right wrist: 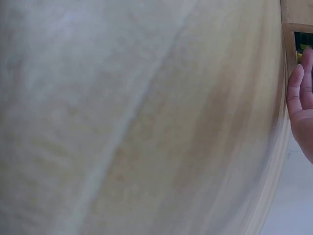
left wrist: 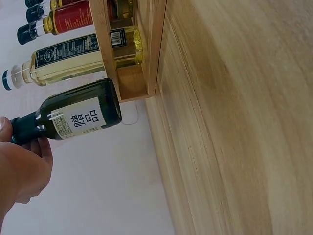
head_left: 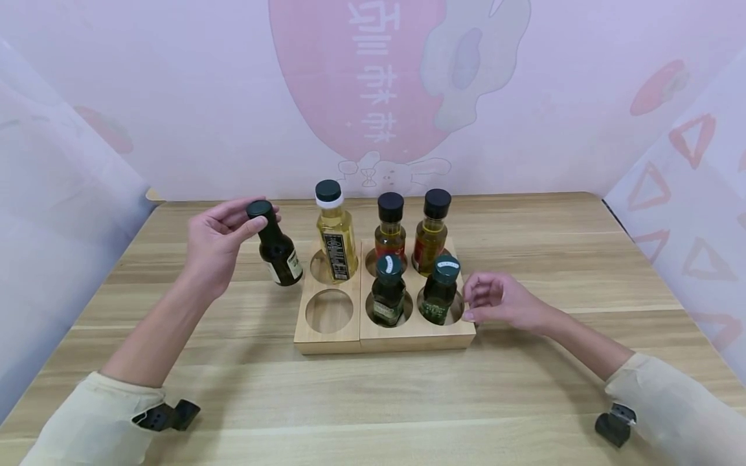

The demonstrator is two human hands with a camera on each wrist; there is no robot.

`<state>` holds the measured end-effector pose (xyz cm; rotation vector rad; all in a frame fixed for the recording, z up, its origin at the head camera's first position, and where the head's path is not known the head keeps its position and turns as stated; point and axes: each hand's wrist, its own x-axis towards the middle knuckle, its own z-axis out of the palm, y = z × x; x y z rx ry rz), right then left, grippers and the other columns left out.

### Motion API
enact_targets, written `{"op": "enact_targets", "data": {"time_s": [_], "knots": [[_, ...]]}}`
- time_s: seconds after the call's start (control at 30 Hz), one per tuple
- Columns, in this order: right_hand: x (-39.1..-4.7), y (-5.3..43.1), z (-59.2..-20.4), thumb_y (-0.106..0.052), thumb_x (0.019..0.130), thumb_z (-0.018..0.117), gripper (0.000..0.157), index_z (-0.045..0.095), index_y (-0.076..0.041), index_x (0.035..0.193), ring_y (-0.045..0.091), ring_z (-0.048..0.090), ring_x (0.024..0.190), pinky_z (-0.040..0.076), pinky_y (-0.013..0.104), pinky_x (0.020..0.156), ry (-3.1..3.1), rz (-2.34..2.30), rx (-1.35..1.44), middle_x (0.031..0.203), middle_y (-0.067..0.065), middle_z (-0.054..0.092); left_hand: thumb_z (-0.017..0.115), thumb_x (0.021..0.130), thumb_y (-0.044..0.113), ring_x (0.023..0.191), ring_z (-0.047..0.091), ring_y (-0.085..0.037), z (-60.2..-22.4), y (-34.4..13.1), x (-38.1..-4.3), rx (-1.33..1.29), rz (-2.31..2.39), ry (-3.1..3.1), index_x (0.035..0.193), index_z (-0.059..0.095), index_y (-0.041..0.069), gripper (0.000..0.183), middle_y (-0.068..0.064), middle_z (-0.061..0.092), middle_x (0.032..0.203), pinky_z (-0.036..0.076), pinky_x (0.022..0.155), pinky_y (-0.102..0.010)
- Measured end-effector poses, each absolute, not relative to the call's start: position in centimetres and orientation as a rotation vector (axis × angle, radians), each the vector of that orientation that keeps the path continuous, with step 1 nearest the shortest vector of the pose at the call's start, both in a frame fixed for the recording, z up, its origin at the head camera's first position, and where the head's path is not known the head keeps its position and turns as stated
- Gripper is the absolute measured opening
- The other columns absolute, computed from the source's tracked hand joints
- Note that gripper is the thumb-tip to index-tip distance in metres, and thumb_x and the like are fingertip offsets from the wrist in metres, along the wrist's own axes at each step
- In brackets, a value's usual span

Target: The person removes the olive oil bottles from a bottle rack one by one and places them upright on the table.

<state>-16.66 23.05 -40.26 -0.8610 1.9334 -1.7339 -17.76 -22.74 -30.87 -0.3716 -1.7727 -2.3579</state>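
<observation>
My left hand (head_left: 217,246) pinches a small dark glass bottle (head_left: 280,257) by its capped neck. The bottle tilts slightly, left of a wooden bottle rack (head_left: 331,345); in the left wrist view its pale label (left wrist: 78,118) bears Chinese characters. At the rack's right side is my right hand (head_left: 502,301), fingers loosely bent, fingertips right at the rack's edge. Two green-capped bottles, one in the middle (head_left: 388,294) and one at the right (head_left: 438,298), stand in the front row. The rack's front left round hole (head_left: 329,312) shows its wooden bottom.
In the rack's back row stand a tall bottle of yellow oil (head_left: 338,246) and two black-capped bottles, one in the middle (head_left: 390,233) and one at the right (head_left: 430,241). A printed cloth (head_left: 204,97) hangs behind the wooden table (head_left: 553,246).
</observation>
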Motion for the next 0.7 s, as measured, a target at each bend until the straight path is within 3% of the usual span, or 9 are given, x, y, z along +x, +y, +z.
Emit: {"op": "enact_targets", "data": {"time_s": [0.7], "knots": [[-16.7, 23.1, -40.3, 0.01, 0.085, 0.074, 0.023, 0.054, 0.012, 0.098, 0.011, 0.067, 0.081, 0.061, 0.026, 0.078, 1.936, -1.737, -0.854, 0.088, -0.001, 0.07, 0.078, 0.089, -0.006, 0.096, 0.077, -0.014, -31.2, -24.1, -19.4, -0.202, -2.349, -1.765, 0.113, 0.077, 0.001, 0.026, -0.005, 0.08, 0.099, 0.05, 0.101, -0.019]]}}
